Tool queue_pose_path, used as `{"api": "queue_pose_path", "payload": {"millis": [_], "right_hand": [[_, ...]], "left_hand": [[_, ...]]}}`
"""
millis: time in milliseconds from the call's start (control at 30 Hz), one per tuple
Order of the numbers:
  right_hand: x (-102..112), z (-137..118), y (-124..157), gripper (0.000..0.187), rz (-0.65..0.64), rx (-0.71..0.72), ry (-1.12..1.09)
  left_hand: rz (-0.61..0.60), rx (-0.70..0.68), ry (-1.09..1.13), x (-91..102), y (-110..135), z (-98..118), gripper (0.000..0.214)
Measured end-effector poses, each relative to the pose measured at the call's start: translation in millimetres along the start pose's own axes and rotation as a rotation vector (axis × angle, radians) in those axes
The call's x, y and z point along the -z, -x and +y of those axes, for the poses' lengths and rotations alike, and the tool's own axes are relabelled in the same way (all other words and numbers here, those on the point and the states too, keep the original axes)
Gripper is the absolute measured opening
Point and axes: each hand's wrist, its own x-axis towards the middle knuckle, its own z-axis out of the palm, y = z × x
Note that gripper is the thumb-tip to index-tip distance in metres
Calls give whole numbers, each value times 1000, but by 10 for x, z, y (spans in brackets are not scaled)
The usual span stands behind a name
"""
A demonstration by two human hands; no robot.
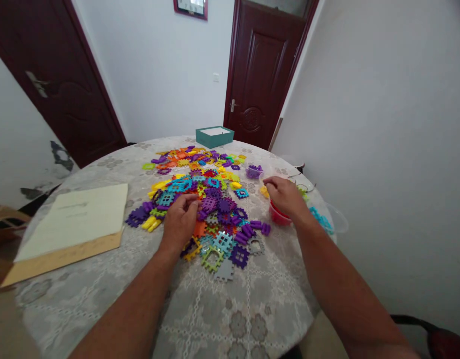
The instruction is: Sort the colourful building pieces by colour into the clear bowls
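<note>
A heap of flat plastic building pieces (207,194) in purple, orange, yellow, teal and green covers the middle of a round table (222,309). My left hand (180,219) rests on the near side of the heap, fingers curled down onto purple and orange pieces; what it holds is hidden. My right hand (284,195) hovers over a small red bowl (278,216) at the table's right side, fingers bent downward, and whether they hold anything is hidden. A clear cup with purple pieces (253,171) stands just behind that hand.
A cream sheet on a brown board (75,219) lies at the table's left. A teal box (215,135) sits at the far edge. Clear cups with teal (323,219) and yellow-green pieces stand at the right rim. Dark red doors (261,75) and white walls surround.
</note>
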Motion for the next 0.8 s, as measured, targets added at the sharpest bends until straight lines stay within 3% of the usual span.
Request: {"api": "queue_pose_path", "payload": {"millis": [167, 300, 400, 633, 800], "right_hand": [[-588, -296, -86, 37, -272, -17, 109], [-1031, -291, -201, 34, -292, -112, 199], [-1248, -232, -251, 35, -277, -185, 252], [-1393, -143, -263, 35, -229, -223, 281], [-1419, -126, -237, 41, -134, -214, 99]], "left_hand": [[20, 10, 9, 23, -40, -24, 26], [41, -3, -11, 31, -42, -39, 25], [38, 5, 4, 30, -37, -53, 24], [56, 41, 96, 16, -29, -36, 20], [44, 31, 98, 4, -13, -44, 18]]}}
